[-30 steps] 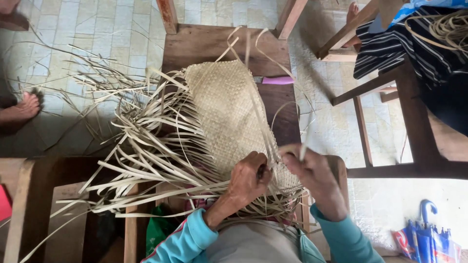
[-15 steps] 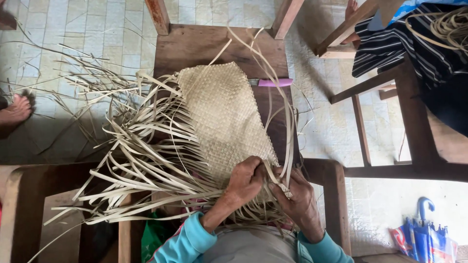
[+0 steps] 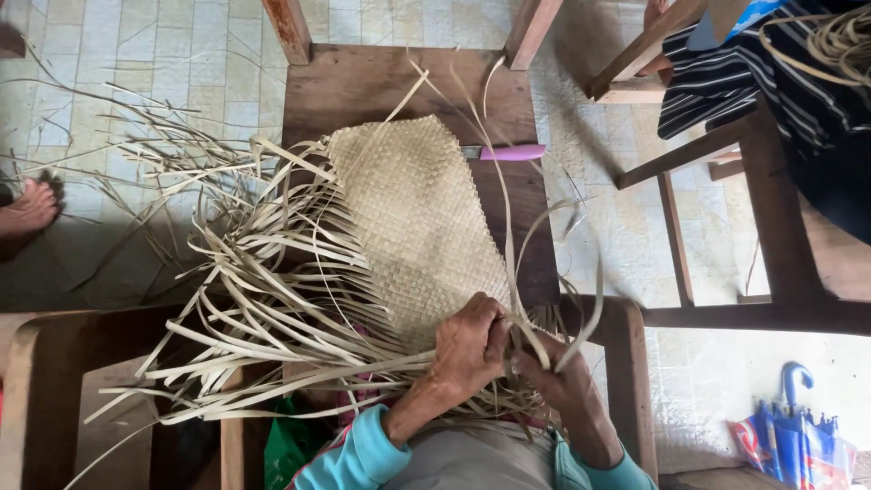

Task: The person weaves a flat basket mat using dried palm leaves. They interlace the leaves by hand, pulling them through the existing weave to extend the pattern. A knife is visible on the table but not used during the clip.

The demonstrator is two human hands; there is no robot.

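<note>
1. We see the woven mat (image 3: 413, 213), pale straw colour, lying on a dark wooden stool (image 3: 363, 86); its long axis runs from the far end of the stool toward the body, tilted a little so the near end sits more to the right.
2. Its near, unfinished edge is right at both hands; the finished far end lies well apart from them, up the frame.
3. Loose strips (image 3: 263, 318) fan out of the mat's left side and near edge, spilling off the stool toward the left and over the lap.
4. The left hand (image 3: 467, 349) sits on the near right corner of the mat, fingers curled down and pinching strips at the weave edge; closed on strips.
5. The right hand (image 3: 553, 381) is just beside it, touching or nearly so, lower and to the right; it grips a few long strips (image 3: 522, 263) that arc up and away over the stool's right edge.
6. Both hands are equally close to the working edge; the left hand lies on the mat itself, the right one just off its corner.
7. A knife with a pink handle (image 3: 513, 152) lies on the stool at the mat's far right side, well apart from both hands.
8. Further out: tiled floor (image 3: 118, 54), another person's bare foot (image 3: 27, 209) at far left, a wooden chair (image 3: 726, 227) right, a folded umbrella (image 3: 794, 436) bottom right.
</note>
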